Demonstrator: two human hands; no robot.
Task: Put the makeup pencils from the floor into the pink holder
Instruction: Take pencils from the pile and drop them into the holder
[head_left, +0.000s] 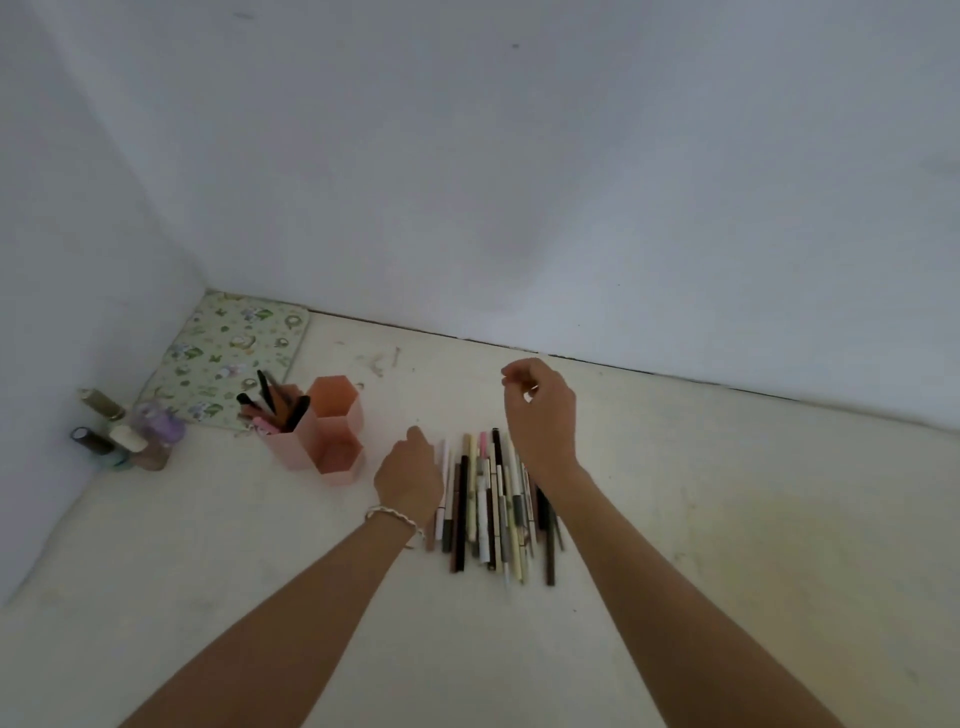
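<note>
A pile of several makeup pencils (485, 504) lies side by side on the pale floor. The pink holder (322, 431) stands to their left, made of three hexagonal cups; its left cup holds several dark pencils and brushes (272, 405), the other two look empty. My left hand (410, 475), with a white bracelet at the wrist, hovers curled at the pile's left edge. Whether it holds anything is hidden. My right hand (540, 415) is raised above the pile's far end, fingers curled loosely, with nothing visible in them.
A floral-patterned pad (228, 358) lies in the room's corner behind the holder. Several small bottles (130, 431) stand against the left wall. White walls close off the far side and the left.
</note>
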